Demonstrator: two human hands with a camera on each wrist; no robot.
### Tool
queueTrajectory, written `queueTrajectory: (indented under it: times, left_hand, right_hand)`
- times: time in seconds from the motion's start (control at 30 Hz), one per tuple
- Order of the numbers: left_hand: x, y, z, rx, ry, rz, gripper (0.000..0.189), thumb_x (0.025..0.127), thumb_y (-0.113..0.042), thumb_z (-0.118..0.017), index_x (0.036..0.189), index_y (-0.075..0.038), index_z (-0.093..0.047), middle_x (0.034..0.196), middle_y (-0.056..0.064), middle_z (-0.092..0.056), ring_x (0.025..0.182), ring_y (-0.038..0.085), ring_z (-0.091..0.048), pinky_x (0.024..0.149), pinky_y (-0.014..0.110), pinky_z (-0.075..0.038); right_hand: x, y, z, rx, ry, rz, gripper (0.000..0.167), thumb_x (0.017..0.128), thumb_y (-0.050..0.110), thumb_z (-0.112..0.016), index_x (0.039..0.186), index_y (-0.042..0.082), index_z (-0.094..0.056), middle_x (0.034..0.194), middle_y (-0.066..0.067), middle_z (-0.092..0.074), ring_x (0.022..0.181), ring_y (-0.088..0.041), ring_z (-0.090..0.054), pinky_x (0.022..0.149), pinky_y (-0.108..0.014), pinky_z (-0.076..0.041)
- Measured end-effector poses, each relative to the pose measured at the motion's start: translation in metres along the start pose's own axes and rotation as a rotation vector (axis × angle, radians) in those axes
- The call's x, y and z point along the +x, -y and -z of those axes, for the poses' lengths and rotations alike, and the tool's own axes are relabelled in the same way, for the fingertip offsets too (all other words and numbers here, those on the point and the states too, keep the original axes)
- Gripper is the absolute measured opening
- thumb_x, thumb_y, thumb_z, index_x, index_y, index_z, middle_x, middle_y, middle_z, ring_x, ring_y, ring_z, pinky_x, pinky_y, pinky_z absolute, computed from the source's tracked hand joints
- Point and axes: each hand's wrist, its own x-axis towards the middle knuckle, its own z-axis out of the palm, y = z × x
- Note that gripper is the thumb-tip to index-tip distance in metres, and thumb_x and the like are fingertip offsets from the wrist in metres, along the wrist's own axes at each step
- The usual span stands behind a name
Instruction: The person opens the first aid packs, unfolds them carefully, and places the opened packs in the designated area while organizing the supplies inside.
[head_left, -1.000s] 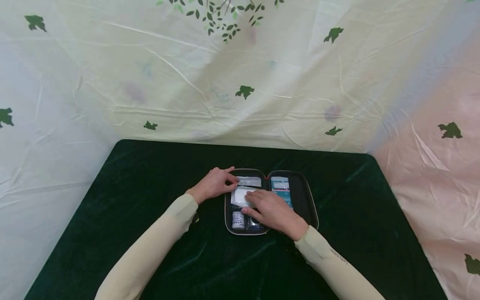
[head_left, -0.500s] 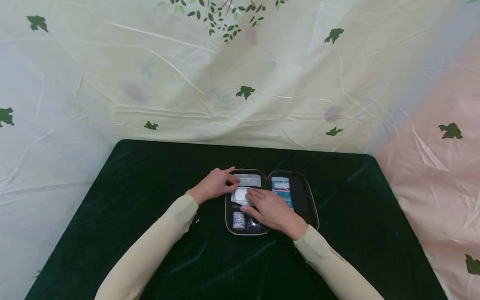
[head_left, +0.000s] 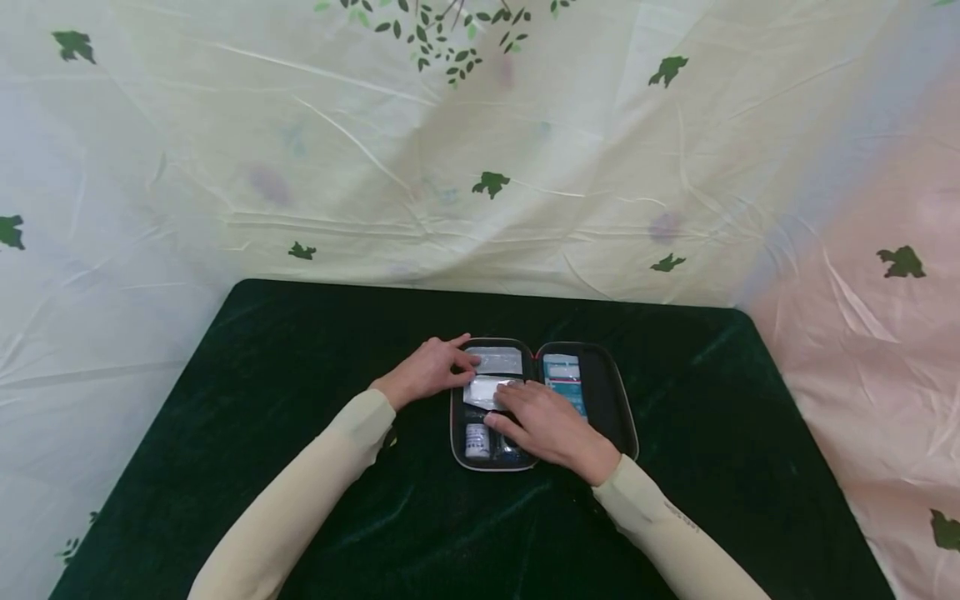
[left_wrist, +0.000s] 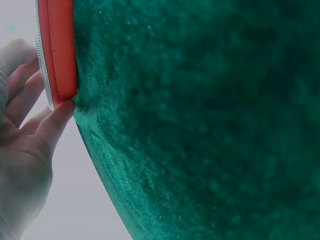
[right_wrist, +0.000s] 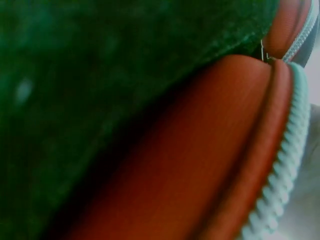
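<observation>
A zippered first-aid case [head_left: 612, 392] lies unfolded on the table, black inside and orange-red [left_wrist: 61, 55] outside. My left hand [head_left: 431, 365] grips its left rim, one fingertip against the outer wall and other fingers over the zipper edge. In the left half, the outstretched fingers of my right hand [head_left: 551, 421] rest on a white packet [head_left: 482, 392], covering its right end. Above that lies a clear, silvery packet [head_left: 498, 360]. Below it are a small white bottle [head_left: 477, 441] and a dark wrapped item [head_left: 507, 450], partly hidden by the hand. The right wrist view shows only the case's outer wall [right_wrist: 190, 145] and zipper.
Blue-and-white packets [head_left: 562, 375] sit in the case's right half. Dark green velvet cloth [head_left: 360, 533] covers the table. A pale curtain [head_left: 390, 208] with leaf prints hangs behind and at both sides.
My right hand has shifted slightly to the right along the white packet, which now looks flatter. More of the silvery packet above it shows. The left hand stays at the rim.
</observation>
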Motion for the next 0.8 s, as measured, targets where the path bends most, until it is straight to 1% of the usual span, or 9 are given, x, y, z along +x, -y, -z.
queueTrajectory:
  times: [0.03,0.07,0.17,0.33,0.4,0.5,0.63,0.7,0.8]
  left_hand:
    - [0.000,0.000,0.000,0.003,0.006,0.000,0.028,0.102,-0.027,-0.066,0.124,-0.013,-0.076,0.141,0.005,-0.065,0.151,0.028,-0.036,0.121,0.057,-0.027]
    - [-0.003,-0.007,0.004,0.003,0.013,0.013,0.026,0.101,-0.024,-0.067,0.123,-0.013,-0.076,0.140,0.006,-0.065,0.151,0.029,-0.035,0.121,0.059,-0.027]
    - [-0.004,-0.015,0.008,0.038,0.042,0.029,0.024,0.101,-0.023,-0.068,0.121,-0.013,-0.077,0.144,0.005,-0.063,0.153,0.028,-0.030,0.121,0.058,-0.026]
    - [-0.005,-0.019,0.009,0.119,0.094,0.035,0.023,0.101,-0.025,-0.068,0.120,-0.016,-0.078,0.149,0.002,-0.058,0.156,0.026,-0.024,0.122,0.056,-0.026]
    - [-0.007,-0.019,0.008,0.165,0.106,0.019,0.024,0.102,-0.027,-0.068,0.121,-0.016,-0.078,0.151,0.002,-0.057,0.156,0.027,-0.024,0.122,0.054,-0.027]
    - [-0.010,-0.021,0.008,0.244,0.114,-0.017,0.028,0.103,-0.033,-0.066,0.122,-0.018,-0.078,0.152,0.003,-0.055,0.156,0.028,-0.025,0.123,0.053,-0.024]
    - [-0.017,-0.023,0.007,0.343,0.090,-0.059,0.033,0.104,-0.041,-0.062,0.125,-0.020,-0.077,0.154,0.004,-0.054,0.155,0.029,-0.027,0.124,0.057,-0.019]
    - [-0.020,-0.025,0.006,0.366,0.064,-0.066,0.035,0.104,-0.042,-0.061,0.128,-0.020,-0.075,0.155,0.004,-0.053,0.155,0.029,-0.028,0.124,0.059,-0.019]
    - [-0.029,-0.028,0.004,0.371,0.020,-0.054,0.045,0.104,-0.044,-0.060,0.140,-0.019,-0.066,0.157,0.004,-0.050,0.155,0.028,-0.027,0.123,0.060,-0.019]
  right_hand:
    - [0.000,0.000,0.000,0.000,0.002,-0.005,0.068,0.107,0.062,-0.034,0.145,0.012,-0.060,0.149,-0.012,-0.057,0.140,-0.030,-0.051,0.117,-0.052,-0.037]
    - [0.000,0.000,0.000,-0.003,0.004,-0.012,0.069,0.107,0.062,-0.034,0.145,0.011,-0.059,0.150,-0.012,-0.057,0.140,-0.030,-0.051,0.117,-0.052,-0.037]
    - [0.000,0.000,0.000,-0.007,0.009,-0.023,0.070,0.107,0.063,-0.033,0.146,0.011,-0.058,0.151,-0.012,-0.056,0.141,-0.029,-0.050,0.118,-0.052,-0.036]
    - [-0.001,-0.001,0.000,0.018,0.010,-0.023,0.070,0.107,0.063,-0.033,0.148,0.012,-0.057,0.153,-0.012,-0.054,0.143,-0.029,-0.048,0.119,-0.052,-0.034]
    - [-0.002,-0.001,0.000,0.042,0.007,-0.018,0.070,0.107,0.063,-0.033,0.149,0.012,-0.056,0.153,-0.012,-0.054,0.143,-0.029,-0.048,0.118,-0.052,-0.035]
    - [-0.006,-0.003,0.001,0.080,0.001,-0.013,0.070,0.107,0.064,-0.033,0.149,0.013,-0.056,0.154,-0.011,-0.053,0.143,-0.028,-0.047,0.118,-0.052,-0.035]
    - [-0.012,-0.006,0.003,0.101,-0.027,-0.006,0.070,0.107,0.064,-0.033,0.150,0.014,-0.056,0.154,-0.009,-0.053,0.145,-0.027,-0.045,0.119,-0.051,-0.034]
    - [-0.016,-0.008,0.004,0.094,-0.053,0.001,0.069,0.107,0.063,-0.033,0.149,0.014,-0.056,0.154,-0.009,-0.053,0.146,-0.028,-0.044,0.119,-0.052,-0.034]
    - [-0.022,-0.010,0.006,0.073,-0.098,0.007,0.067,0.108,0.061,-0.035,0.148,0.014,-0.058,0.154,-0.010,-0.053,0.147,-0.029,-0.043,0.118,-0.055,-0.034]
